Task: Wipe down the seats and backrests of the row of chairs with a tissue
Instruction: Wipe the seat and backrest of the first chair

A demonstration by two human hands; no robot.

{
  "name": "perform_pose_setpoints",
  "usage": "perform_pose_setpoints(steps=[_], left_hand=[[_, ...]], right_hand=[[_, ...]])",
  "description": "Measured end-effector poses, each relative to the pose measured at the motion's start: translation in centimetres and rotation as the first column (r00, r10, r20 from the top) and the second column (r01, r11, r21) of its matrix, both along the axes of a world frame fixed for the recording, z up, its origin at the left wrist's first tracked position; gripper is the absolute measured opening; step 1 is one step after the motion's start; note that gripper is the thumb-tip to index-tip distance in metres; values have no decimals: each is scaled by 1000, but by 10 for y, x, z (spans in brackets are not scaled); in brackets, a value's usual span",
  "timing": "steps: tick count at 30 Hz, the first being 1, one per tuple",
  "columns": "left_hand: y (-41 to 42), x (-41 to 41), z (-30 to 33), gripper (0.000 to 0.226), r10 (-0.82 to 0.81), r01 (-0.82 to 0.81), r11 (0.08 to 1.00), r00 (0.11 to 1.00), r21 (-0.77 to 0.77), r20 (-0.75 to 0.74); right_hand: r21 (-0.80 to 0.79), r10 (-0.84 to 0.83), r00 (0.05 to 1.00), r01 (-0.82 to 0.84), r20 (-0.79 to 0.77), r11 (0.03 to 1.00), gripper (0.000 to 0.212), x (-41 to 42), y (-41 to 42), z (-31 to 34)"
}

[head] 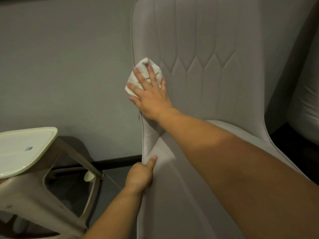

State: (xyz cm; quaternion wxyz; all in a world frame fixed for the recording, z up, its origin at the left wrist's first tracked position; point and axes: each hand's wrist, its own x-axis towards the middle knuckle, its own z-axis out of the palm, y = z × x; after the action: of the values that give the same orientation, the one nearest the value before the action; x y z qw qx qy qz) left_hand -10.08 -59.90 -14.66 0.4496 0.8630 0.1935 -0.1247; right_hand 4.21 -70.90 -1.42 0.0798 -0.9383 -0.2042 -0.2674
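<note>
Against the grey quilted backrest, near its left edge, the right hand presses a crumpled white tissue with spread fingers, while the left hand grips the seat edge below.

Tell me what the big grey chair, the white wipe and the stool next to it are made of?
The chair looks padded and covered in matte grey fabric or faux leather; stitched diamond seams and soft piping show, but which one is unclear. The tissue under the right hand looks like soft crumpled paper. The stool seems to be hard, glossy cream plastic, going by its smooth moulded shape and shine.
</note>
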Motion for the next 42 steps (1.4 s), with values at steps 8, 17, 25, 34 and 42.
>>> perform_pose_setpoints(steps=[8,17,25,34,42], left_hand=[[1,-15,7,74,2,-6,980,1000,-199,-18],[9,-36,-1,78,-60,21,835,997,-551,-53],[12,-41,-6,83,-59,-8,812,994,-584,-96],[-2,-7,16,100,70,-59,994,990,-91,123],[-34,30,14,112,-24,-13,974,987,228,160]], right_hand=[[-298,178,984,-175,-15,938,48,-27,-33,-48],[-571,440,898,-366,-10,735,50,-46,-57,-99],[-597,399,902,-230,166,769,55,-21,-63,-67],[-327,230,962,-171,150,929,60,4,-50,-35],[-213,214,967,-182,138,960,58,9,-34,-42]])
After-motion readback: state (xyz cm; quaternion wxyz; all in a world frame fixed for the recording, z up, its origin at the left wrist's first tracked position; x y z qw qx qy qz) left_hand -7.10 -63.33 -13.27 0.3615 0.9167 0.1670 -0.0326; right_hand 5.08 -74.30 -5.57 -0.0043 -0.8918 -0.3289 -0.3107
